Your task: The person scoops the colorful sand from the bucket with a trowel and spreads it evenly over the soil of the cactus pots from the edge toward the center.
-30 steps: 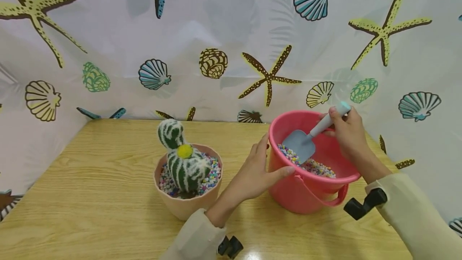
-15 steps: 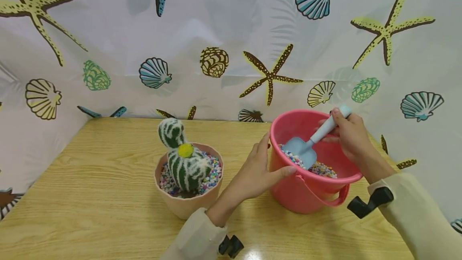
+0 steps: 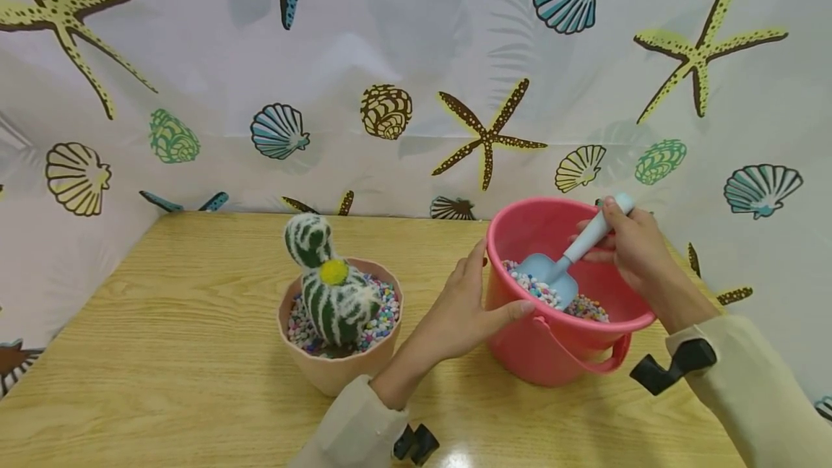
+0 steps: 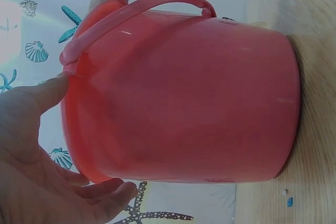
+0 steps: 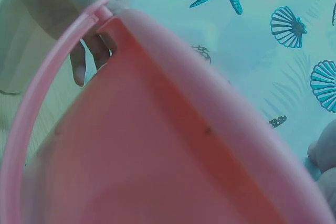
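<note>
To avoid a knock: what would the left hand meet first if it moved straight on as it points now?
Most likely the bucket: the left hand has its thumb at the rim, though the palm's gap is unclear.

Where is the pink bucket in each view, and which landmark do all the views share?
Head: bucket, right of centre.
Left wrist: bucket, filling the middle, turned sideways.
Right wrist: bucket, large, running off the bottom edge.
Shared landmark: the shell-and-starfish backdrop.

The head view is evenly bright, 1 glare spot on the table [image 3: 182,352]; the left wrist view is dimmer, glare whitening the cloth [image 4: 10,35] at left; the right wrist view looks blue-green, the bucket [image 5: 121,145] blurred.
</note>
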